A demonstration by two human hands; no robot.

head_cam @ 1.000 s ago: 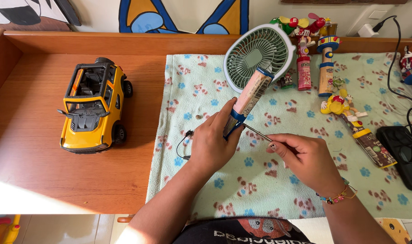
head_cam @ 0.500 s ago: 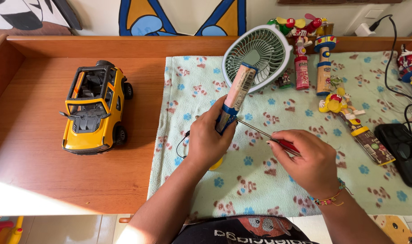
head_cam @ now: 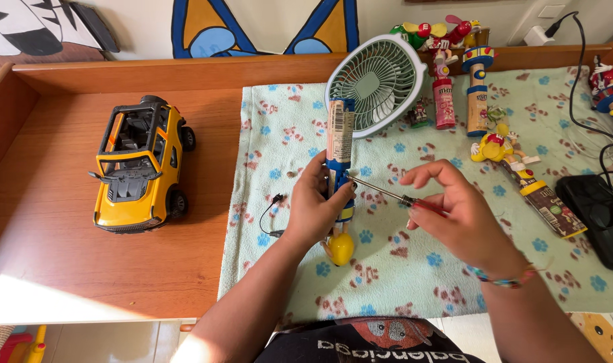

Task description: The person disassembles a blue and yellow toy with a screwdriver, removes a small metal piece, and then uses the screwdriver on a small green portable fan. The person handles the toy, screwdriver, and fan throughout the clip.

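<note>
The left hand, clasping the blue toy dispenser, had swung it upright, while the right hand pinched the screwdriver against it.

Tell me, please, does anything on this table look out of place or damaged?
One figure toy lies flat on the paw-print cloth, while the similar ones at the back stand upright. A loose black wire sits beside the left hand, which holds a toy dispenser; the right hand points a screwdriver at it. Nothing looks spilled.
</note>
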